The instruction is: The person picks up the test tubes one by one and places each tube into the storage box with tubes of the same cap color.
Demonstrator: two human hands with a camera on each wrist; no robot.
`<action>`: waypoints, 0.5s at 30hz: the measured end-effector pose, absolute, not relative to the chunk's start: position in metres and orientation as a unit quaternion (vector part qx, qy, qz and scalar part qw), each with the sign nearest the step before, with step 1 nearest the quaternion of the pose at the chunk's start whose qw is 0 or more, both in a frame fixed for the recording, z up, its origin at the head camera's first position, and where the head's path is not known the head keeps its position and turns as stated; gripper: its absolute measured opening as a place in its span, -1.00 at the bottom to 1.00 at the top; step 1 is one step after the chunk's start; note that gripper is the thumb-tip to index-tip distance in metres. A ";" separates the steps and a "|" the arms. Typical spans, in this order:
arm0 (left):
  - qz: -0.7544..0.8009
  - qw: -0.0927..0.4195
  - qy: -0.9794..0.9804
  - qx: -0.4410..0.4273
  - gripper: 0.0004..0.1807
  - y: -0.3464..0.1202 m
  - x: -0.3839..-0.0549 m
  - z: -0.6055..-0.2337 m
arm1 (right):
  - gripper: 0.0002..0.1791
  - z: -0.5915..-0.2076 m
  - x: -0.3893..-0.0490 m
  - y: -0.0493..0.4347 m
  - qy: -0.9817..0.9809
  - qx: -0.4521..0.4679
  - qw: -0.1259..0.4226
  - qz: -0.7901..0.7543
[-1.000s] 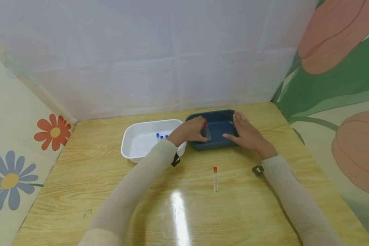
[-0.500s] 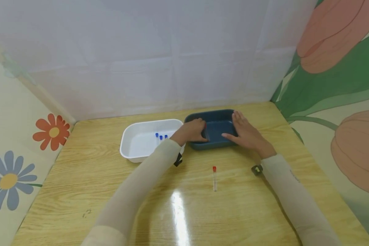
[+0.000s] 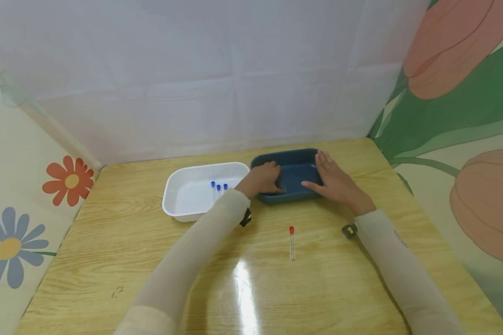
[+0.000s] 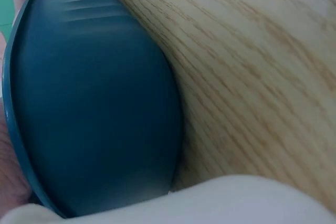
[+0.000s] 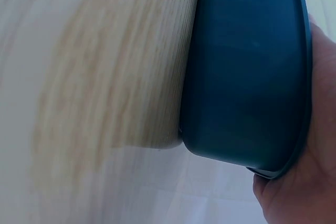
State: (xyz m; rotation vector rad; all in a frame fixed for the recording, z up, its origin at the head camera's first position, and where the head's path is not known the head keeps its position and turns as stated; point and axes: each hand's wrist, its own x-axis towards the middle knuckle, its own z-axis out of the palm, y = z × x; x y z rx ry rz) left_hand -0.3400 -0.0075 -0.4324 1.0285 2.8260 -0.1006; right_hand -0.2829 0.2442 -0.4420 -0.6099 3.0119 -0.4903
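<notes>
My left hand (image 3: 263, 179) reaches over the left end of the dark blue tray (image 3: 295, 197). Fingers and thumb bend down inside it, holding a clear test tube (image 3: 282, 184) that is largely hidden; its red cap barely shows beside the fingers. On the tray's right end rests my right hand (image 3: 339, 182), fingers straight along the rim and thumb extended over the inside. The right wrist view shows that palm against the tray rim (image 5: 307, 77). Another test tube (image 3: 292, 244), with a red cap, lies on the table in front of the tray.
Left of the blue tray stands a white tray (image 3: 167, 200), close beside it, with several blue-capped test tubes (image 3: 219, 188) partly behind my left arm. Both trays sit toward the back of the wooden table (image 3: 151, 260), before a white cloth (image 3: 172, 121).
My left hand has sunk slightly into the blue tray, and the red cap by its fingers shows less. The right hand stays on the rim. The view has shifted a little.
</notes>
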 end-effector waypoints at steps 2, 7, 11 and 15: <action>-0.037 0.067 0.938 0.338 -0.25 -0.008 -0.339 -0.431 | 0.17 -0.443 -0.283 0.244 0.968 -0.196 0.015 -0.157; -0.053 0.047 0.936 0.345 -0.20 -0.011 -0.337 -0.429 | 0.17 -0.444 -0.284 0.244 0.968 -0.197 0.015 -0.157; -0.047 0.032 0.937 0.345 -0.10 -0.016 -0.334 -0.425 | 0.18 -0.444 -0.284 0.245 0.968 -0.195 0.014 -0.155; -0.028 0.024 0.938 0.344 -0.03 -0.021 -0.329 -0.421 | 0.18 -0.443 -0.284 0.245 0.968 -0.196 0.013 -0.157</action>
